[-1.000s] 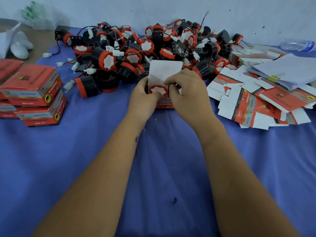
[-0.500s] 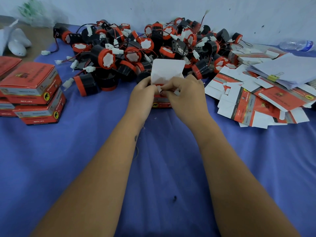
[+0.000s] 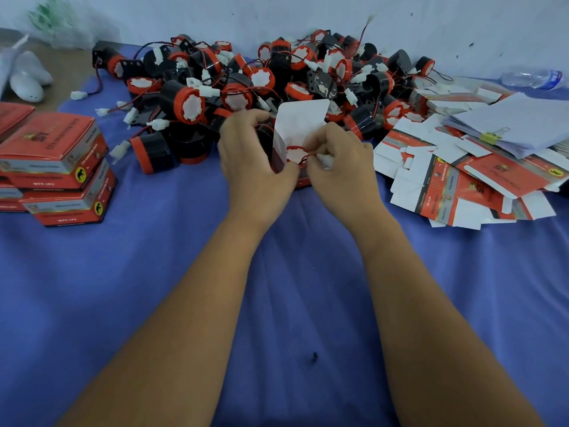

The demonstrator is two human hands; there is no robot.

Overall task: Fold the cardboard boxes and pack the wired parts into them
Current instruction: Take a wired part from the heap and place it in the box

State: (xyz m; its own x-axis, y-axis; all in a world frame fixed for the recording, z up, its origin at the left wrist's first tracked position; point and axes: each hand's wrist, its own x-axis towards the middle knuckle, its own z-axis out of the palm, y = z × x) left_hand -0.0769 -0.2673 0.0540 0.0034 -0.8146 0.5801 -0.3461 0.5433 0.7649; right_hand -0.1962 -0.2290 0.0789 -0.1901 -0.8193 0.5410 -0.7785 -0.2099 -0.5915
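Just in front of the heap of wired parts (image 3: 277,84), the left hand (image 3: 249,158) curls round the side of the open box (image 3: 300,131) while the right hand (image 3: 338,161) pinches the red wire and white plug (image 3: 325,158) of the part (image 3: 294,153) seated inside. Thin cardboard looks light and easily creased, so grip its walls; the part seems rigid, its lead limp.

Left hand (image 3: 252,161) and right hand (image 3: 338,163) curled, forearms extended forward
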